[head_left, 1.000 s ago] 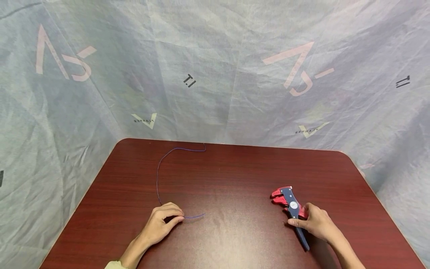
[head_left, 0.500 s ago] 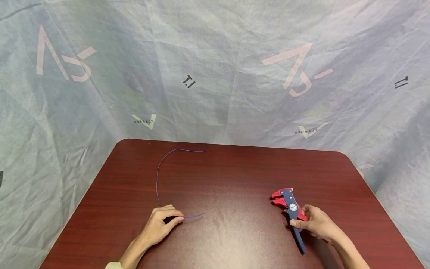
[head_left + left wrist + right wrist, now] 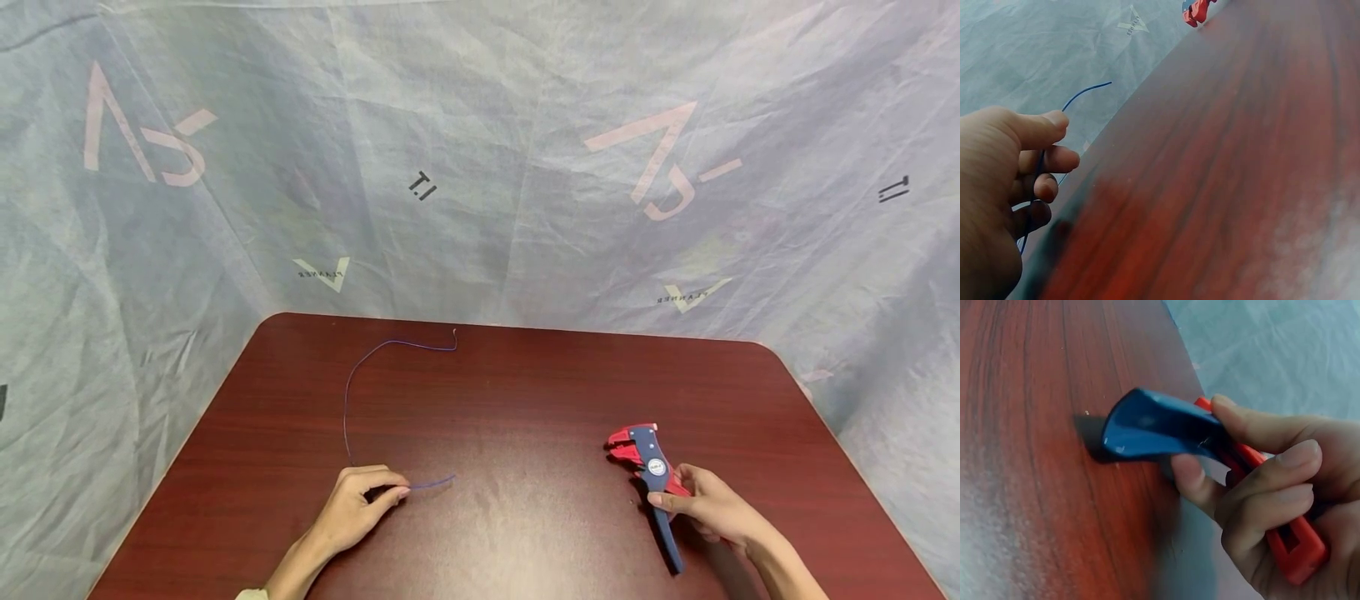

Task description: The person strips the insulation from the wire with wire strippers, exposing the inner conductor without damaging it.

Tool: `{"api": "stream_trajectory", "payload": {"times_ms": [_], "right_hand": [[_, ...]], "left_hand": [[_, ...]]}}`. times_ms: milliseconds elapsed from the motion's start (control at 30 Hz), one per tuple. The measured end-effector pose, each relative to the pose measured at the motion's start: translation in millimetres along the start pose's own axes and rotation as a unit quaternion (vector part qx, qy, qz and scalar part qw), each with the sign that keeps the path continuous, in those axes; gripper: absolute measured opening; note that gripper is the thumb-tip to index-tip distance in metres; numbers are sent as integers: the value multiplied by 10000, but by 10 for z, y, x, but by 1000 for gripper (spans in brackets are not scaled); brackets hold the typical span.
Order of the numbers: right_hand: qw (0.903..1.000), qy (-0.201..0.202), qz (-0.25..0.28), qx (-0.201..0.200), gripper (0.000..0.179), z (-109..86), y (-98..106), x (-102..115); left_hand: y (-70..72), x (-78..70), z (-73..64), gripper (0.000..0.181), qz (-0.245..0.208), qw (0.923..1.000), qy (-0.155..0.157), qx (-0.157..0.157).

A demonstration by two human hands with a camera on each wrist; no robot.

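My left hand (image 3: 356, 508) pinches a thin blue wire (image 3: 1088, 91) between thumb and fingers, near one end. A short free length points right past the fingertips; the rest curves away behind the hand toward the table's far edge. On the right, my right hand (image 3: 716, 504) grips a wire stripper (image 3: 652, 467) with a blue body and red jaws and lever. Its jaws point up and left, away from me, and its blue handle angles down toward the near side. In the right wrist view, fingers curl round the red lever (image 3: 1297, 550), with the blue handle (image 3: 1154, 428) jutting out.
Both hands are over a dark red wood-grain table (image 3: 525, 400) with rounded far corners. A grey fabric sheet (image 3: 480, 167) with printed marks hangs behind and along both sides. The wire's far end (image 3: 454, 333) lies close to the table's back edge.
The wire's far end has slid slightly toward me, away from the back edge. My right hand has shifted a little nearer with the wire stripper, whose handle has swung slightly left.
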State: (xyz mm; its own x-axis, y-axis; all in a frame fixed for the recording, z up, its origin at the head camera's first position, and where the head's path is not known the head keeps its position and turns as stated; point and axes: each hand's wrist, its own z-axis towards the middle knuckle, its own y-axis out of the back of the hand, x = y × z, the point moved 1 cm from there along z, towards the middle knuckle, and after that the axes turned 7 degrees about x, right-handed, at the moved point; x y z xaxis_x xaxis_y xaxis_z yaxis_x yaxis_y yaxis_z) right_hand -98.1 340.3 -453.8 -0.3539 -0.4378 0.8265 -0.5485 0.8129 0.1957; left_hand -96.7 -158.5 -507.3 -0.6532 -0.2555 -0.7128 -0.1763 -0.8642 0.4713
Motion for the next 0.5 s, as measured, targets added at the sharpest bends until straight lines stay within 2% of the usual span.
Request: {"api": "stream_trajectory", "payload": {"times_ms": [200, 267, 433, 500], "right_hand": [[9972, 366, 498, 426, 46, -7, -11, -53], [9942, 563, 650, 653, 40, -5, -25, -65], [9771, 1101, 1225, 1348, 14, 6, -74, -97], [9672, 1286, 1484, 1614, 14, 15, -102, -104]], "left_hand": [[-18, 2, 4, 19, -107, 9997, -169, -145], [-27, -4, 5, 21, -103, 9996, -207, -174], [-43, -26, 9, 22, -63, 9997, -125, -192], [-45, -33, 13, 22, -52, 9998, -84, -186]]}}
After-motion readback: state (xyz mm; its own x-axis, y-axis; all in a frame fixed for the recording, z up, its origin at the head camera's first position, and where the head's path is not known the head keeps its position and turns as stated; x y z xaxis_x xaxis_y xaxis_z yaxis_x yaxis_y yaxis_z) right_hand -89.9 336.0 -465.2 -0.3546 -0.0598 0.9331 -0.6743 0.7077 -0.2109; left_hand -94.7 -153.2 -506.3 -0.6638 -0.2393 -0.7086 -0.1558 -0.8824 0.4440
